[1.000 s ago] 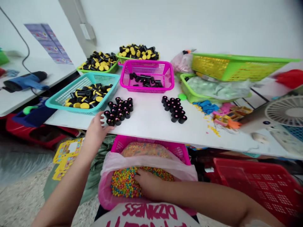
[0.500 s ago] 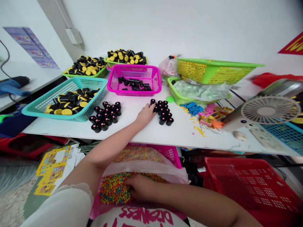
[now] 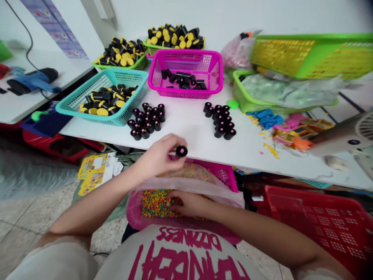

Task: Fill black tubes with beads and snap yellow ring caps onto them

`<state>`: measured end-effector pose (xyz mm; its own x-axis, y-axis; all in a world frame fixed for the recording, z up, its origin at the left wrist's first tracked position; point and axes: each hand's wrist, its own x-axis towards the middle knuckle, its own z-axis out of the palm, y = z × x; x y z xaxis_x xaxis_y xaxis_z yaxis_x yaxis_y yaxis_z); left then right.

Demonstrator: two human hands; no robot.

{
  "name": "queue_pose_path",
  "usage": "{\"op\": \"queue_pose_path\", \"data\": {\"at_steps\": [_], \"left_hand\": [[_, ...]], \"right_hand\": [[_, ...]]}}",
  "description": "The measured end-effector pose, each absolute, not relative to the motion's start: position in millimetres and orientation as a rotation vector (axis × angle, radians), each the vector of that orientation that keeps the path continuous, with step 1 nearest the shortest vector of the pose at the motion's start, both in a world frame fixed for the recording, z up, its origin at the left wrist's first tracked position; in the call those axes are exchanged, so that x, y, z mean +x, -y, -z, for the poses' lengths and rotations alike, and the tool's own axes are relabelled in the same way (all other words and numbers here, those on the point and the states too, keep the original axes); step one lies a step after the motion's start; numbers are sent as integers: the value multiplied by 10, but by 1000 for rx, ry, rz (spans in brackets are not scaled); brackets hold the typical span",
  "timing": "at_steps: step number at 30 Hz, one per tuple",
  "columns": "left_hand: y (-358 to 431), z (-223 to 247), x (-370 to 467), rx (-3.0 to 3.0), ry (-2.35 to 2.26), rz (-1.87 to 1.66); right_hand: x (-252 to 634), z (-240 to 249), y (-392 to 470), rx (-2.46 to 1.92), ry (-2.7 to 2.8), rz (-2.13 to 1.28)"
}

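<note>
My left hand (image 3: pixel 160 154) is closed around a small black cylinder (image 3: pixel 182 151) with a pink centre in its end, held over the table's front edge. My right hand (image 3: pixel 188 203) reaches into an open plastic bag, its fingers curled among small colourful beads (image 3: pixel 153 204), some of which show in its grip. On the white table (image 3: pixel 186 120) a group of black cylinders (image 3: pixel 150 122) with pink centres stands upright to the left. Another upright group (image 3: pixel 223 120) stands to the right.
A magenta basket (image 3: pixel 186 93) holds loose black cylinders. Behind and left, a turquoise basket (image 3: pixel 87 116) and green baskets hold black cylinders with yellow caps. Green baskets (image 3: pixel 311 58), scattered yellow bits and a fan (image 3: pixel 361 136) occupy the right. A red crate (image 3: pixel 314 217) sits below.
My left hand has taken a black cylinder from the right group and brought it back toward me, above the bag. My right hand stays in the beads. The view has shifted.
</note>
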<state>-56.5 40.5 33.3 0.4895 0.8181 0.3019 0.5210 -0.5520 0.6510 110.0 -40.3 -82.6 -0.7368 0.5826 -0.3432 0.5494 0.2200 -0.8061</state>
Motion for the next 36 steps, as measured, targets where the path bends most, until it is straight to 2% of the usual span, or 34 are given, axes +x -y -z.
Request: {"op": "queue_pose_path", "data": {"at_steps": [5,9,17,27,32,36], "left_hand": [[586,-47,-1106,2113,-1191,-651],[912,300,-1231,2060,-1267,-574],[906,388,-1150,1963,-1236,-557],[941,490,-1141,1929,-1223,-703],[949,484,-1142,1902,-1224,-711],[945,495,-1153,1919,-1216,-735]], "right_hand": [[1139,589,423,-984,2329,-1572],[1144,450,488,-906,2336,-1441],[1061,165,593,-686,2859,-518],[1001,90,686,-504,2921,207],[1003,55,699,-476,2876,307],[990,52,698,-465,2896,188]]}}
